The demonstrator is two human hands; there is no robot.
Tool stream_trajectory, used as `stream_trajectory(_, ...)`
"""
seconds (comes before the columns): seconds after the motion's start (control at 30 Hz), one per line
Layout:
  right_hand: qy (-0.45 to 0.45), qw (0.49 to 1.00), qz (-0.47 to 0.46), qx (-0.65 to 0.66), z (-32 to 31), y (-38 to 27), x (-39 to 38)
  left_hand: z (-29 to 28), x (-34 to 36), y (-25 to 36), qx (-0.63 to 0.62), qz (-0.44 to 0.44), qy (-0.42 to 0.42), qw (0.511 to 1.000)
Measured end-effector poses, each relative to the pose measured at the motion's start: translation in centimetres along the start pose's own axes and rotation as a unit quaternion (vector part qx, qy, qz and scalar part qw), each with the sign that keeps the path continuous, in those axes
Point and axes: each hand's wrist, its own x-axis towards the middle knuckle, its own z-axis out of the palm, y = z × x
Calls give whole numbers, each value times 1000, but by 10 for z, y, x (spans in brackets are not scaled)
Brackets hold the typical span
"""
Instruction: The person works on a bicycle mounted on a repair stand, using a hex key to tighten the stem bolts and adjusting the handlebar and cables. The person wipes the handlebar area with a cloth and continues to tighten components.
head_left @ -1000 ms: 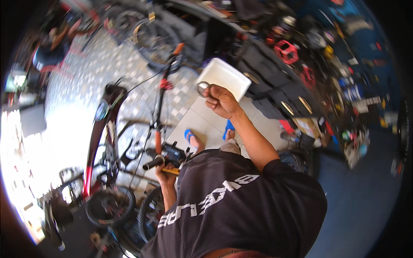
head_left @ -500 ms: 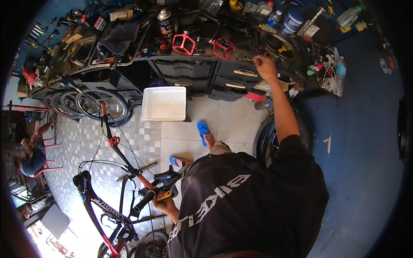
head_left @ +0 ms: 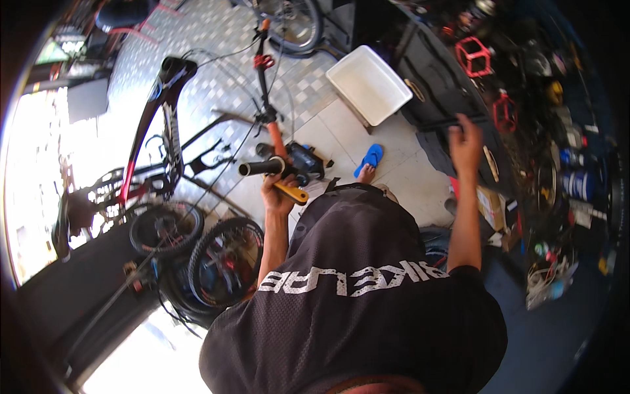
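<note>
My left hand (head_left: 272, 186) grips a yellow-handled tool (head_left: 294, 194) just below a dark, open-ended tube (head_left: 256, 167), which is part of a fork with a black and orange bar (head_left: 274, 136) and cables; whether the fingers also wrap the tube is hard to tell. My right hand (head_left: 464, 138) is raised at the right beside the dark cabinet drawers (head_left: 433, 98), fingers apart, holding nothing that I can see. A dark bike frame (head_left: 151, 118) with a red section leans at the left of the bar.
A white plastic tray (head_left: 367, 84) lies ahead. Wheels (head_left: 223, 259) crowd the lower left, another wheel (head_left: 289, 26) stands at the top. A cluttered bench with red pedals (head_left: 472, 56) runs along the right. A person in dark clothes sits on a red chair (head_left: 125, 29). My foot wears a blue flip-flop (head_left: 369, 157).
The metal ring that my right hand held a second ago no longer shows in it; the hand has drawn back from the benchtop. The view has swung, and my left hand still grips the tool.
</note>
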Motion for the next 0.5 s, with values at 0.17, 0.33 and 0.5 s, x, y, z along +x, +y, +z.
stream_trajectory(0.17, -386, 836, 11, 390, 176, -128, -40, 14, -13, -13, 62, 16, 56, 996)
stream_trajectory(0.33, -584, 591, 256, 493, 249, -222, -79, 16, -15, -13, 76, 1, 70, 995)
stream_trajectory(0.5, -614, 521, 343, 483, 275, -230, -86, 13, -17, -4, 61, 8, 95, 994)
